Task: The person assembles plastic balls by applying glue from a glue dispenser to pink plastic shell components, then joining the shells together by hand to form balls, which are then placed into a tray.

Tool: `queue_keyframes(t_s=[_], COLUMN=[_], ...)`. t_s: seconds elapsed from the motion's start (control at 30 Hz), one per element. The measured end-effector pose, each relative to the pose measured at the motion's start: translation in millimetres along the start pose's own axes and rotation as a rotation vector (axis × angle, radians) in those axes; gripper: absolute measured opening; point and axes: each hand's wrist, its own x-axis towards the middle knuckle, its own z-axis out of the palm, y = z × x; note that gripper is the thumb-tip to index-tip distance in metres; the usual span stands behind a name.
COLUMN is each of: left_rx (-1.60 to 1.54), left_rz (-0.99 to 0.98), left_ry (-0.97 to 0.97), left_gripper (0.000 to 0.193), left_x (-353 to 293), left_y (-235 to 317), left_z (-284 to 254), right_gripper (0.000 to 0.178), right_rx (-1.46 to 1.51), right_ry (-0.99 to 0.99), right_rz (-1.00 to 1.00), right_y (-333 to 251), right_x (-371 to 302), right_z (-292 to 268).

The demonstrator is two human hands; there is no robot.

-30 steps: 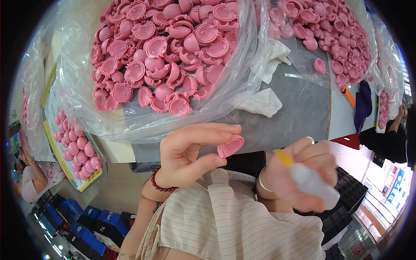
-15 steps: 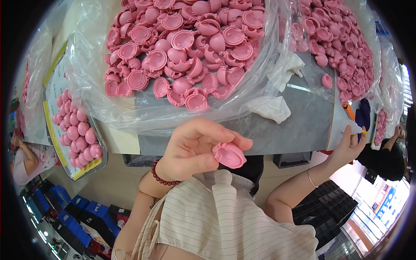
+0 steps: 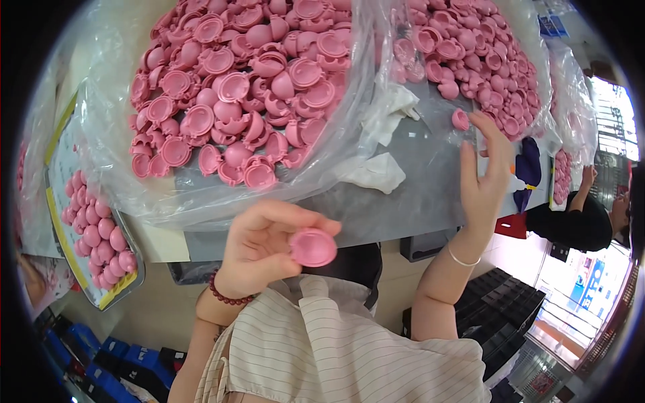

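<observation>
Pinched between the thumb and fingers of my left hand (image 3: 250, 245) is a pink plastic half-shell (image 3: 314, 248), its hollow side showing. That hand is just in front of the table's near edge. Over the table to the right, my right hand (image 3: 489, 164) has its thumb and fingers apart. Its fingertips are beside a single small pink shell piece (image 3: 460, 119); whether they touch it I cannot tell. A large heap of pink half-shells (image 3: 232, 87) lies in a clear plastic bag ahead of my left hand.
Another heap of smaller pink pieces (image 3: 494, 64) spreads at the far right. Crumpled white tissue (image 3: 376, 173) lies mid-table. A tray (image 3: 140, 274) of joined pink egg shapes is on the left. Purple cloth (image 3: 529, 162) sits right of my right hand. Another person (image 3: 568, 221) is farther right.
My right hand has let go of the white tube it held and moved left and forward to the lone pink piece. My left hand still holds the half-shell, now turned. The view has shifted.
</observation>
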Motion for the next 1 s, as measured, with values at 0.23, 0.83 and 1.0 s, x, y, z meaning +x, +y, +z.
queue_keyframes(t_s=[0.23,0.83,1.0], left_rx=[0.159,0.177,0.223], left_rz=[-0.012,-0.055,-0.097], left_ry=[-0.022,-0.006,0.020], left_gripper=[0.041,0.049,0.047], left_x=[10.9,12.0,13.7], left_y=[2.6,-0.1,-0.3], left_z=[5.0,2.1,6.1], right_gripper=[0.019,0.030,0.031], right_rx=[0.165,0.298,0.721], right_ry=[-0.275,-0.354,-0.203], right_rz=[0.196,0.088,0.257], right_y=[3.0,-43.9,-63.7], right_x=[0.0,-27.9,-32.7], right_z=[5.7,-2.4,-11.3])
